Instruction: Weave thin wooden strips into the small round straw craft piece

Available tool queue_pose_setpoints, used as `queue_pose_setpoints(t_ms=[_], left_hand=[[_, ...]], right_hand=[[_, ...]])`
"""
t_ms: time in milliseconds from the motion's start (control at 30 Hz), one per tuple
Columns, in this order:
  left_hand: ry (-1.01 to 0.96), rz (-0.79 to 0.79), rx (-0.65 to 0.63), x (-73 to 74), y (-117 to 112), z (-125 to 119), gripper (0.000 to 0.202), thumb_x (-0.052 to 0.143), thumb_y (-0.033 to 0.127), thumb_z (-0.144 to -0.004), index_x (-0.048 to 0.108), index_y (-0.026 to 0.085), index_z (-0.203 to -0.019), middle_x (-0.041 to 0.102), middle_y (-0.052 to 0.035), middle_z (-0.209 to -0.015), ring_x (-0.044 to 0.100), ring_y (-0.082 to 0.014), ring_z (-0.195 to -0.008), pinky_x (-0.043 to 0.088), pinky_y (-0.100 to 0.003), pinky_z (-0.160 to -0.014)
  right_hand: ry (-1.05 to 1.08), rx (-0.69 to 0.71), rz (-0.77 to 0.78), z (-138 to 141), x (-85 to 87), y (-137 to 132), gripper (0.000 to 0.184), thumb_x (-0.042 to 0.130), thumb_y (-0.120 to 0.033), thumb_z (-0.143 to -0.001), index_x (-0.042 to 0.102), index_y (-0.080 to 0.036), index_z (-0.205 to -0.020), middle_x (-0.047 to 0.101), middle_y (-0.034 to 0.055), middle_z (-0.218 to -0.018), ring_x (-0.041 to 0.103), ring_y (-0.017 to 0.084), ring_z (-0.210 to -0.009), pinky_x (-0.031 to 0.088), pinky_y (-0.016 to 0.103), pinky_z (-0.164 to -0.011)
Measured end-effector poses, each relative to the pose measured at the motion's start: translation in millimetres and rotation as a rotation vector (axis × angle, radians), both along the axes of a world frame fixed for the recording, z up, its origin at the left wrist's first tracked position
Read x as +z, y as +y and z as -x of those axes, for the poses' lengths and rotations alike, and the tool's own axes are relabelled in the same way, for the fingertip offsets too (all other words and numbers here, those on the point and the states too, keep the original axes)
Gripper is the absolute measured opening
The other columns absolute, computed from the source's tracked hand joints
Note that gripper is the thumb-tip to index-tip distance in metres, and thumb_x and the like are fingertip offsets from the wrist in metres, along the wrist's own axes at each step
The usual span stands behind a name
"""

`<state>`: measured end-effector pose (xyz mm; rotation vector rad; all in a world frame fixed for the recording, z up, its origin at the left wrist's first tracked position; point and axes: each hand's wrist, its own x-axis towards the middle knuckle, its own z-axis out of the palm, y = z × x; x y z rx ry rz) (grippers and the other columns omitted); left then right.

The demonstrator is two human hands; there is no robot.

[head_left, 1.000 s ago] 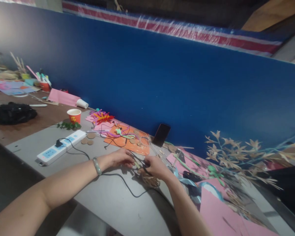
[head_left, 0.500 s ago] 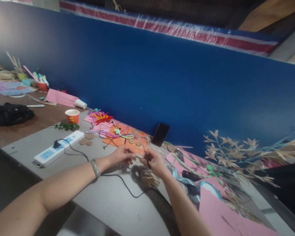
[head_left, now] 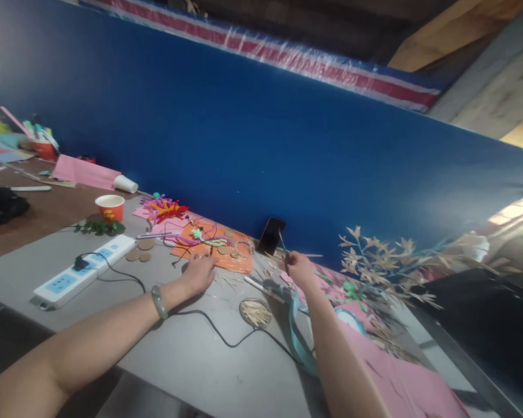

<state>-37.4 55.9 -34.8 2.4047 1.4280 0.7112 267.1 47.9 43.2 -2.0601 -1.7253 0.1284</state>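
My left hand (head_left: 199, 274) rests palm down on the grey table (head_left: 187, 354), fingers at the edge of an orange sheet (head_left: 226, 255) strewn with pipe cleaners and small card discs. My right hand (head_left: 300, 270) is lifted farther right, closed around a thin dark tool (head_left: 282, 242) that points up toward a black phone (head_left: 271, 235) leaning on the blue wall. Between and below the hands lies a round piece covered with short wooden sticks (head_left: 255, 312). A light blue ribbon (head_left: 297, 337) trails beside my right forearm. A black cable (head_left: 226, 339) runs across the table.
A white power strip (head_left: 82, 268) lies at the left, with a red paper cup (head_left: 110, 207), green leaves (head_left: 96, 227) and bright pipe cleaners (head_left: 162, 207) behind it. Dried tan branches (head_left: 383, 267) and pink paper (head_left: 401, 383) fill the right. A blue wall (head_left: 261, 145) bounds the table's far side.
My hands have parted from above the stick-covered round piece. The right hand rose and moved right with the thin tool; the left hand dropped flat by the orange sheet. The view swung right.
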Motion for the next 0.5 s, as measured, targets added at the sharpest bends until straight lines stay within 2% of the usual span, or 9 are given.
queue_pose_setpoints(t_ms=[167,267,367,500], left_hand=[[0.083,0.011,-0.019,-3.1,0.6,-1.8,0.030,0.045,0.016,-0.078,0.061,0.016,-0.104,0.065,-0.0132,-0.102,0.049,-0.0278,-0.111,0.020,-0.047,-0.098],[0.081,0.026,-0.032,-2.4,0.3,-2.5,0.026,0.045,0.016,-0.078,0.061,0.017,-0.099,0.066,-0.0117,-0.098,0.049,-0.0267,-0.110,0.018,-0.048,-0.099],[0.065,0.025,-0.050,-1.3,-0.5,-2.7,0.024,0.045,0.016,-0.079,0.062,0.018,-0.095,0.067,-0.0107,-0.095,0.050,-0.0266,-0.109,0.018,-0.048,-0.099],[0.020,0.025,-0.087,-0.6,-0.3,-1.6,0.022,0.045,0.016,-0.078,0.064,0.020,-0.089,0.067,-0.0085,-0.091,0.053,-0.0264,-0.101,0.019,-0.049,-0.098]], right_hand=[[-0.064,-0.092,0.076,-22.9,-5.3,2.2,0.020,0.060,-0.021,-0.065,0.067,-0.014,-0.083,0.068,0.0058,-0.073,0.057,0.016,-0.063,0.034,0.023,-0.054],[-0.094,-0.111,0.107,-35.5,-13.3,-3.6,0.021,0.061,-0.024,-0.068,0.068,-0.013,-0.084,0.068,0.0057,-0.073,0.059,0.017,-0.065,0.035,0.023,-0.055],[-0.137,-0.136,0.115,-45.1,-20.1,-12.1,0.024,0.060,-0.026,-0.071,0.068,-0.015,-0.090,0.069,0.0078,-0.083,0.061,0.020,-0.075,0.036,0.024,-0.058],[-0.189,-0.160,0.152,-55.0,-21.0,-26.1,0.028,0.061,-0.038,-0.074,0.069,-0.017,-0.090,0.069,0.0092,-0.086,0.062,0.022,-0.079,0.037,0.025,-0.060]])
